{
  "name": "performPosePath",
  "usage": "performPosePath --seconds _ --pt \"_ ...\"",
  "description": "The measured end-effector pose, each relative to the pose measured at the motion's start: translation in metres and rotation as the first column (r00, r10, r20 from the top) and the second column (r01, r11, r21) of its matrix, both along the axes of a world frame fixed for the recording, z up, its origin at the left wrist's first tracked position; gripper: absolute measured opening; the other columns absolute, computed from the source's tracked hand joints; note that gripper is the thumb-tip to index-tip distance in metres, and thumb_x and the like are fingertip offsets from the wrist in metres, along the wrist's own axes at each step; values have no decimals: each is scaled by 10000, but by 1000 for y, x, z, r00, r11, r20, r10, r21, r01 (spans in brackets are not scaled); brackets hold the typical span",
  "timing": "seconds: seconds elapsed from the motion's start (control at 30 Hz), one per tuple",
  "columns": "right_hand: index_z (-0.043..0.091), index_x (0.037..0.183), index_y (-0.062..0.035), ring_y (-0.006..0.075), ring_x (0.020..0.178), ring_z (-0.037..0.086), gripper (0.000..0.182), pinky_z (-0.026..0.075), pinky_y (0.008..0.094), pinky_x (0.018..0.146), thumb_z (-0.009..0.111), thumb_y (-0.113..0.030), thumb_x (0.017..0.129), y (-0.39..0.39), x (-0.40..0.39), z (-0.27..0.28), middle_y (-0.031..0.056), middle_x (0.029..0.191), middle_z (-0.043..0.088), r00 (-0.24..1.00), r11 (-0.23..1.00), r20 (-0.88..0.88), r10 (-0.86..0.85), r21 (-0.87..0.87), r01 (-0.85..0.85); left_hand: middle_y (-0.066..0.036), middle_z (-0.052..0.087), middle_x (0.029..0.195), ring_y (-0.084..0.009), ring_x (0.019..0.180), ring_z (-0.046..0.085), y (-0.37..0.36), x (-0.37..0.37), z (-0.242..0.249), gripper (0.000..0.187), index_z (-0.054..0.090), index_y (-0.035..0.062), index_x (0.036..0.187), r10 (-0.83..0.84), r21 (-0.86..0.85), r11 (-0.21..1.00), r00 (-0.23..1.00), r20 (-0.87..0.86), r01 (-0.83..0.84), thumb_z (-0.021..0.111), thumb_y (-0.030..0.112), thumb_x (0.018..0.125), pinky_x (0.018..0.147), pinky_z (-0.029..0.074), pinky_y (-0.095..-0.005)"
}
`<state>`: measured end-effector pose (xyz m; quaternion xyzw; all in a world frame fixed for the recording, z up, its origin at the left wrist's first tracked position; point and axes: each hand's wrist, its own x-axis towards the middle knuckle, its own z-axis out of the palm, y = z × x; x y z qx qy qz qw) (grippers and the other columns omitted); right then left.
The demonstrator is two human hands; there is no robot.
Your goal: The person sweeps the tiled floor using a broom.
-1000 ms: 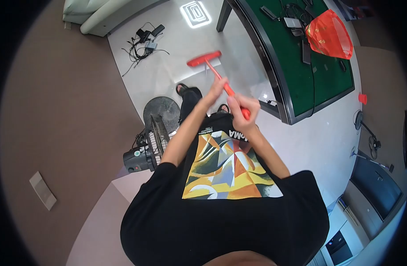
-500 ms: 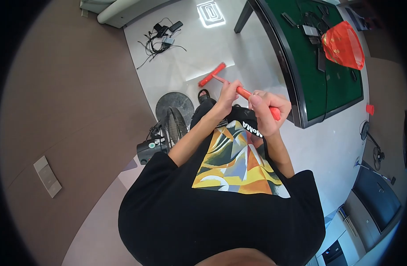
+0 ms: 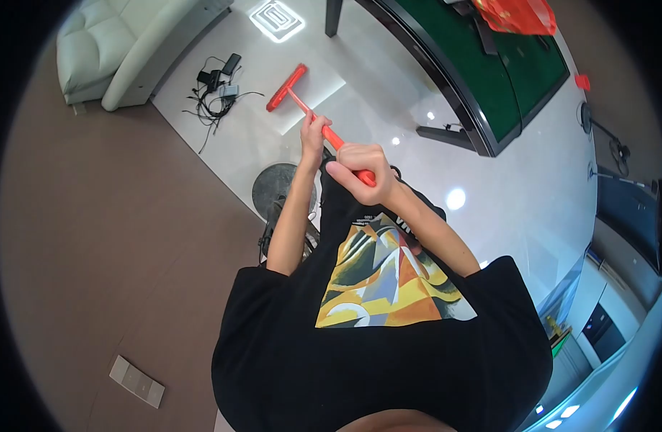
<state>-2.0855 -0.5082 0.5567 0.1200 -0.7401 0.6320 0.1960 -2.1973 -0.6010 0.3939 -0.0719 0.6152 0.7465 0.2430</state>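
I hold a red broom with both hands; its flat head rests on the glossy white floor ahead of me. My left hand grips the red handle lower down, nearer the head. My right hand is closed around the upper end of the handle, close to my chest. My black T-shirt with a colourful print fills the lower middle of the view.
A standing fan with a round base is at my left leg. A tangle of cables and chargers lies near a pale sofa. A green-topped table with a red bag stands at the right.
The view has turned, so the table has slid to the upper right and the sofa has come into sight. The broom head has swung leftward across the floor, towards the cables.
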Motion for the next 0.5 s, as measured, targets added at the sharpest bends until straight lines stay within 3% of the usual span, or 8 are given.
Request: performPosePath --seconds 0.1,0.2,0.27,0.4,0.5 --pt "485 549 3 232 428 410 303 327 324 473 621 -19 819 2 -3 -1 107 489 428 999 999 21 -39 25 39 0 493 727 -100 687 468 2 -6 -6 405 525 -40 1096 -110 16 994 992 -56 111 578 199 774 633 387 -261" --pt "476 564 15 209 437 357 300 300 320 466 613 -11 830 6 0 -2 100 492 405 993 994 45 -112 -11 112 9 502 725 -90 680 482 8 -13 -15 502 523 -61 1174 -217 19 976 976 2 217 600 225 768 621 394 -245" --pt "474 558 22 199 447 392 298 329 313 488 584 14 834 19 16 -1 92 499 430 987 989 66 -150 2 150 15 511 730 -87 686 491 19 -6 -23 639 480 -77 1286 -282 -45 958 958 47 284 620 250 756 601 400 -244" --pt "480 553 35 190 451 440 293 369 304 510 542 49 839 62 91 8 87 511 471 977 980 85 -198 35 196 17 510 727 -89 702 500 78 72 -24 716 440 -75 1339 -254 -26 967 967 11 254 633 280 748 590 401 -239" --pt "477 545 32 184 446 443 300 368 305 503 538 53 839 108 175 7 79 505 472 977 980 86 -195 47 192 -3 536 813 -103 701 521 123 163 -27 804 350 -42 1409 -295 42 955 952 83 293 644 295 741 588 418 -244"
